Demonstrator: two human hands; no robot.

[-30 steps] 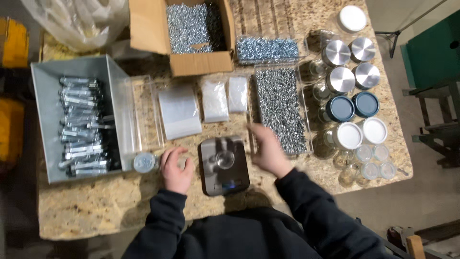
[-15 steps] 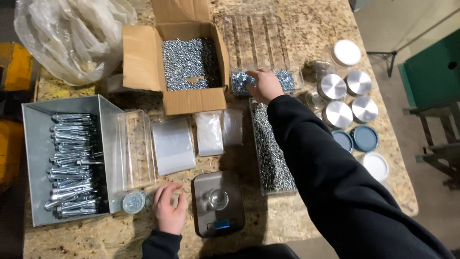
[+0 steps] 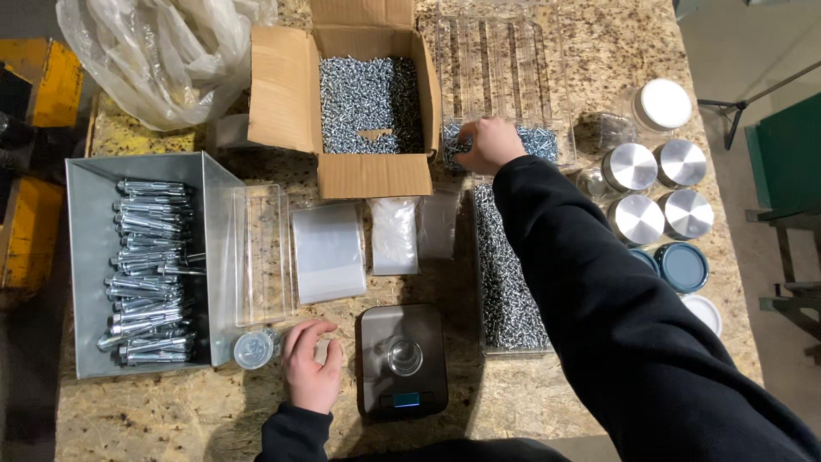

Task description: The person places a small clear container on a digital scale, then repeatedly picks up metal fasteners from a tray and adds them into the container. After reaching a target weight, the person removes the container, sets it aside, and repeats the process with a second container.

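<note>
The right hand (image 3: 486, 144), stretched out half a second ago, now clenches its grip into the loose screws (image 3: 539, 141) in the far clear tray (image 3: 505, 51), while the left hand (image 3: 312, 366) rests released on the surface (image 3: 530, 402) beside the scale (image 3: 402, 359).

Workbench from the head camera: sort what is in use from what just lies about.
In use: right hand in the tray of screws; left hand beside the scale; small jar on it.
Lying about: cardboard box, bolt bin, lidded jars, plastic bag.

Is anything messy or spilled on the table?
Nothing looks spilled. The small silver screws stay inside the open cardboard box and the clear plastic trays. The right hand reaches into the far tray; the left hand rests on the table.
</note>
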